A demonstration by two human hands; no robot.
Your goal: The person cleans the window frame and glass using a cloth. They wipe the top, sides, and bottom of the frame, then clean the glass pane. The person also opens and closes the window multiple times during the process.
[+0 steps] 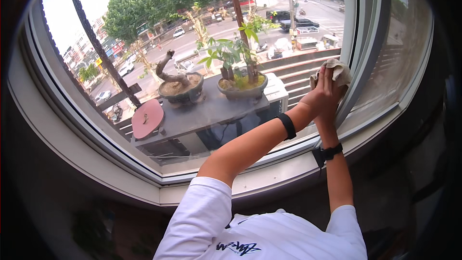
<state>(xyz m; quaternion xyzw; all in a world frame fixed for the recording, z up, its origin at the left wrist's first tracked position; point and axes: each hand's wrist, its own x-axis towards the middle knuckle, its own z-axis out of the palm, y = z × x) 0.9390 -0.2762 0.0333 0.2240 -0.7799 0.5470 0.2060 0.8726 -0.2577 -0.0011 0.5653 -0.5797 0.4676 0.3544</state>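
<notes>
A crumpled beige cloth (340, 73) is held against the window glass at its right side, close to the grey vertical frame (365, 57). My left hand (318, 95) reaches across from the left, its fingers extended over the cloth. Close behind it, overlapping, my right hand (336, 97) grips the same cloth; part of this hand is hidden by the left one. Each wrist wears a black band. Below both hands runs the lower window track (265, 159).
A pale windowsill (260, 182) curves along the bottom. Beyond the glass, a ledge (213, 113) bears two potted plants (180, 88) and a pink board (147, 118). An air-conditioner unit (278, 90) and a slatted railing (303, 65) stand outside, above a street with vehicles.
</notes>
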